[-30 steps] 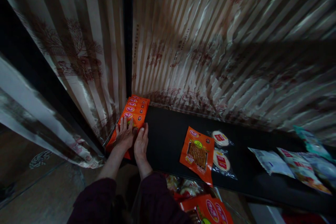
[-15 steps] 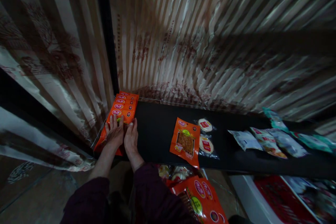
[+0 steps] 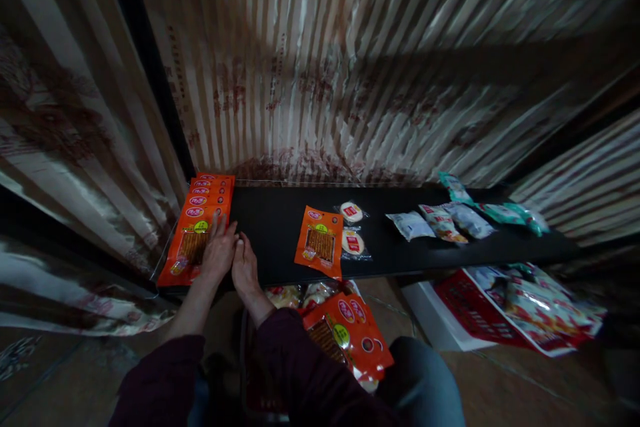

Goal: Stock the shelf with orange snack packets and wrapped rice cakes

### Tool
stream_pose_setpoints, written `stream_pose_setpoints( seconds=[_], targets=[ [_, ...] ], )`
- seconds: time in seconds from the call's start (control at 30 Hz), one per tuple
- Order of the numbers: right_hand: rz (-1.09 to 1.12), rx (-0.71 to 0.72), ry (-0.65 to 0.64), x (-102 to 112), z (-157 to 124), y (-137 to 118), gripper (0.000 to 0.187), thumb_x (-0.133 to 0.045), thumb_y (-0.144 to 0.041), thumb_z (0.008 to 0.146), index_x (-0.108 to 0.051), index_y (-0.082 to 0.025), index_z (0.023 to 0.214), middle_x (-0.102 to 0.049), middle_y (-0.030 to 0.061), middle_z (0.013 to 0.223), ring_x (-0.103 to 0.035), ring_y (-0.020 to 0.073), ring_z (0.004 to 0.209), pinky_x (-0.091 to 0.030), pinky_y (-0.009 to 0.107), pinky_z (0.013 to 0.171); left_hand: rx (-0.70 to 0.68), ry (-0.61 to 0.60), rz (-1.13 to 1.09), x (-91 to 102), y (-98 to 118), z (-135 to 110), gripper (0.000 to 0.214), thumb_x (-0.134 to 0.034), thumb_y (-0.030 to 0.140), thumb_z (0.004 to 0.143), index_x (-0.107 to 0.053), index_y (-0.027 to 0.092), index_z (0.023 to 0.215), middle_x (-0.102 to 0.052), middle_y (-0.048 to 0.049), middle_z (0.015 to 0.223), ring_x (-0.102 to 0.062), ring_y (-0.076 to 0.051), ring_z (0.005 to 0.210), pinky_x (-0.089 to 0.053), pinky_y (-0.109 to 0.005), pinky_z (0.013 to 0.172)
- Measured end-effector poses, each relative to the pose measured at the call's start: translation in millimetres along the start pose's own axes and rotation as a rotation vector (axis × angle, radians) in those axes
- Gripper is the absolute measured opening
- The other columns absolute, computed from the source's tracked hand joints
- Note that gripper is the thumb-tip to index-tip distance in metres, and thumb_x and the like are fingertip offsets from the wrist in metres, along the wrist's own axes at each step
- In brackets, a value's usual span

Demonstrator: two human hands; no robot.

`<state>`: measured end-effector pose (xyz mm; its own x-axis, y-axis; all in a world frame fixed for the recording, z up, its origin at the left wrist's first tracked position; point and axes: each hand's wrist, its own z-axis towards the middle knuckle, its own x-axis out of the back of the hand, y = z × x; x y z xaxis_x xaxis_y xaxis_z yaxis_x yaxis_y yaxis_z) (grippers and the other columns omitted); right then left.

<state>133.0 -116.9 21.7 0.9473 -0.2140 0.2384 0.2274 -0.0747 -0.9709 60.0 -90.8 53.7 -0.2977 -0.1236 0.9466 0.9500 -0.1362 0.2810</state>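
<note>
At the left end of the black shelf, orange snack packets [image 3: 190,230] lie in an overlapping stack, with their top edges fanned toward the back. My left hand [image 3: 219,255] rests on the right side of the front packet, its fingers stretched out. Right beside it is my right hand [image 3: 245,271], fingers extended at the stack's right edge and touching or nearly touching the left fingers. Neither hand grips anything that I can see. A single orange packet [image 3: 320,240] lies apart on the shelf, next to two round wrapped crackers [image 3: 353,243].
Several small white and green snack bags [image 3: 453,217] lie along the right of the black shelf [image 3: 273,240]. Below it, more orange packets [image 3: 350,333] sit in a container between my arms and knee. A white box [image 3: 425,313] with red packaging stands on the floor. Striped curtains [image 3: 310,80] hang behind.
My view has shifted to the right. My left hand has slid from the middle of the stack toward its right edge, uncovering the front packet. My right hand stays beside it.
</note>
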Motion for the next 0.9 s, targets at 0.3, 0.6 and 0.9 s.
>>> stream_pose_setpoints(
  seconds=[0.3, 0.6, 0.9],
  targets=[
    [0.005, 0.037, -0.012, 85, -47, -1, 0.054, -0.02, -0.044, 0.096, -0.061, -0.015, 0.116, -0.065, 0.0109, 0.117, -0.06, 0.0189, 0.109, -0.044, 0.034, 0.097, -0.148, -0.072, -0.31, -11.2, 70, -45, 0.047, -0.034, 0.006, 0.083, -0.056, 0.015, 0.124, -0.057, -0.0072, 0.13, -0.046, -0.015, 0.126, -0.039, -0.035, 0.107],
    [-0.305, 0.106, -0.049, 170, -109, 38, 0.045, -0.025, -0.032, 0.094, -0.06, -0.013, 0.117, -0.066, 0.0141, 0.11, -0.062, 0.022, 0.101, -0.047, 0.04, 0.091, -0.171, -0.164, -0.482, -62.0, 129, -134, 0.053, -0.03, 0.003, 0.081, -0.051, 0.019, 0.127, -0.056, -0.006, 0.132, -0.05, -0.013, 0.122, -0.04, -0.037, 0.107],
    [-0.917, 0.148, 0.062, 230, -150, 97, 0.046, -0.042, -0.033, 0.088, -0.055, -0.016, 0.128, -0.038, 0.0142, 0.146, -0.02, 0.0324, 0.141, -0.022, 0.056, 0.109, -0.264, -0.206, -0.142, -95.0, 144, -205, 0.058, -0.047, 0.027, 0.083, -0.038, 0.017, 0.14, -0.029, -0.0139, 0.151, -0.017, -0.029, 0.142, -0.024, -0.052, 0.111]
  ],
)
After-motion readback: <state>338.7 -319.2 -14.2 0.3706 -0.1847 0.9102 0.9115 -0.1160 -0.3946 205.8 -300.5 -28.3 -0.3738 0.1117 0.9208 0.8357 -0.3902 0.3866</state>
